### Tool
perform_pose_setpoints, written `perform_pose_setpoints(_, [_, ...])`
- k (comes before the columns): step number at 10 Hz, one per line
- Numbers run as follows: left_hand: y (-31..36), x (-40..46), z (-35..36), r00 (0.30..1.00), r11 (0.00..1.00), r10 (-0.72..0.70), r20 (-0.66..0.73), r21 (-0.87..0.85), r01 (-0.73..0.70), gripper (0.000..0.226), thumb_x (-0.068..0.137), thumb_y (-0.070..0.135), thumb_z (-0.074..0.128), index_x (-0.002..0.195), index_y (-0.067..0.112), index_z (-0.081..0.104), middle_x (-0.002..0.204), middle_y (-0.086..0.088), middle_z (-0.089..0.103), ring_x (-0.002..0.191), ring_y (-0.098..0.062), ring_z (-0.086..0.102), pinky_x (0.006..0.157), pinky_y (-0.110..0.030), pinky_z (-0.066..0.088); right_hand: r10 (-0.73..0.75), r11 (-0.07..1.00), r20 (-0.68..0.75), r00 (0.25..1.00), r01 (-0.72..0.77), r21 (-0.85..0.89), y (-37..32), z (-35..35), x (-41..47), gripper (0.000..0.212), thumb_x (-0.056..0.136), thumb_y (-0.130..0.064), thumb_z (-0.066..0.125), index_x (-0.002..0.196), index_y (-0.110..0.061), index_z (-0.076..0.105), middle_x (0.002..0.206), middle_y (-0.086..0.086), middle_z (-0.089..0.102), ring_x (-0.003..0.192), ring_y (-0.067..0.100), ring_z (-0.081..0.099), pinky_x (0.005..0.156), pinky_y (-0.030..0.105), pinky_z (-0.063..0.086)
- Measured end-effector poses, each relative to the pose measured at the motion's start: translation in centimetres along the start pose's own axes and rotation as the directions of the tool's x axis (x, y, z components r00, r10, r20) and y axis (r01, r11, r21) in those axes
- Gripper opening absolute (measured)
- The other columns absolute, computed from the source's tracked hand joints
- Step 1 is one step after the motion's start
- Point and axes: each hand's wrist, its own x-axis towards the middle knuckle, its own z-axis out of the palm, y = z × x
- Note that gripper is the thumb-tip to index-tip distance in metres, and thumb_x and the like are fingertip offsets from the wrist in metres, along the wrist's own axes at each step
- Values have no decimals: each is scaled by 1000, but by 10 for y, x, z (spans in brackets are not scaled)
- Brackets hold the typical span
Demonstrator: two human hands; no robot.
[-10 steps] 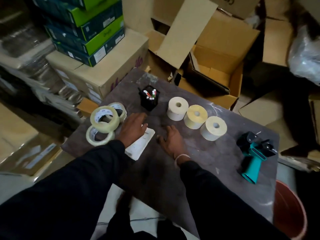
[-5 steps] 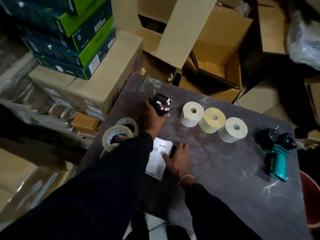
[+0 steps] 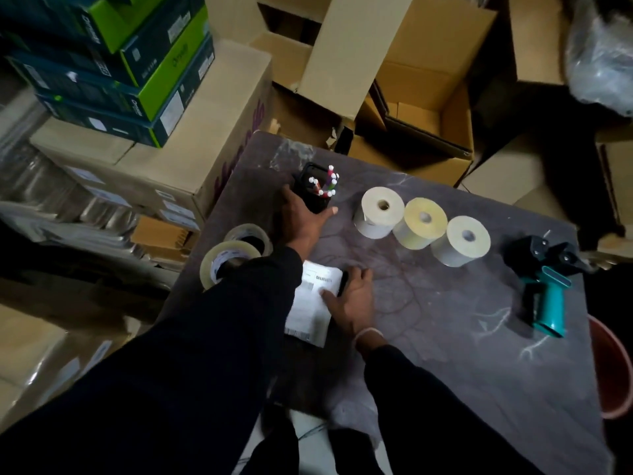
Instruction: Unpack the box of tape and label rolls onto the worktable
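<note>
Three label rolls stand in a row on the dark worktable. Clear tape rolls lie stacked at the table's left edge, partly hidden by my left sleeve. My left hand grips a black pen holder full of markers near the table's far left. My right hand lies flat on a white delivery slip, fingers straight, with a small dark object just under the fingertips. An open cardboard box sits behind the table.
A teal and black tape dispenser lies at the table's right. Green and blue cartons are stacked on a big cardboard box to the left. A reddish bucket stands off the right edge. More cardboard boxes crowd the back.
My left hand left the slip, reached forward and took hold of the pen holder. My right hand slid left onto the delivery slip. The camera view shifted.
</note>
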Motion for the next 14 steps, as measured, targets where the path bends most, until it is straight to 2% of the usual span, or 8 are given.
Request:
perform_pose_setpoints(1, [-16,-33,-16,988,969,97,120,213,-122,95,69,35,89,143,5,36,141,-19,48,129,-38,50,105,-47,43,117,993,-16,993,-117,29,-3,-3,-9,52,75,-28,78,113,-2,54,123,14,49,89,17,52,78,23,42])
perform_pose_setpoints(3, [-38,-93,-39,908,681,158,387,624,-384,60,83,12,70,136,7,41,139,-23,42,126,-43,49,100,-46,42,310,926,-49,949,-290,239,-14,0,-23,37,73,-17,78,103,-7,58,95,7,66,84,24,64,70,30,47])
perform_pose_setpoints(4, [-43,-103,-41,911,676,65,406,654,-340,67,86,13,70,144,11,37,145,-24,39,130,-45,47,103,-47,42,359,891,-54,932,-325,318,-22,-1,-22,32,74,-10,79,100,-5,61,86,1,62,77,16,57,63,20,41])
perform_pose_setpoints(5, [-51,-100,-40,917,669,81,391,660,-341,44,91,8,61,133,6,50,137,-25,50,126,-42,50,101,-42,41,483,794,-3,875,-437,423,-28,0,-16,29,69,-4,79,94,-7,66,85,0,64,78,16,60,65,22,46])
perform_pose_setpoints(7, [-57,-82,-31,922,757,141,360,562,-335,29,87,7,66,115,2,62,123,-25,59,115,-41,58,91,-42,47,547,670,91,833,-500,549,-23,6,2,27,63,5,77,69,-19,67,80,6,74,79,27,72,70,40,62])
perform_pose_setpoints(11, [-47,-40,-10,916,813,174,362,471,-341,29,84,-1,59,111,-6,67,122,-26,65,114,-44,60,97,-44,50,515,782,-25,857,-457,423,-28,-14,63,26,69,-4,81,65,-23,64,90,4,75,85,22,71,78,37,62])
perform_pose_setpoints(12, [-47,-46,-14,894,769,130,429,526,-364,26,86,5,57,111,1,63,126,-22,60,118,-41,56,97,-44,48,440,847,-60,896,-391,359,-29,-17,53,15,73,-13,81,84,-13,70,86,2,70,80,18,64,74,29,55])
perform_pose_setpoints(14, [-37,-72,-31,799,691,235,553,483,-538,37,93,14,55,129,7,52,158,-13,29,144,-36,29,117,-45,33,320,916,-109,941,-278,289,-21,-43,17,35,78,-25,78,109,-11,67,110,7,69,101,24,65,94,41,55])
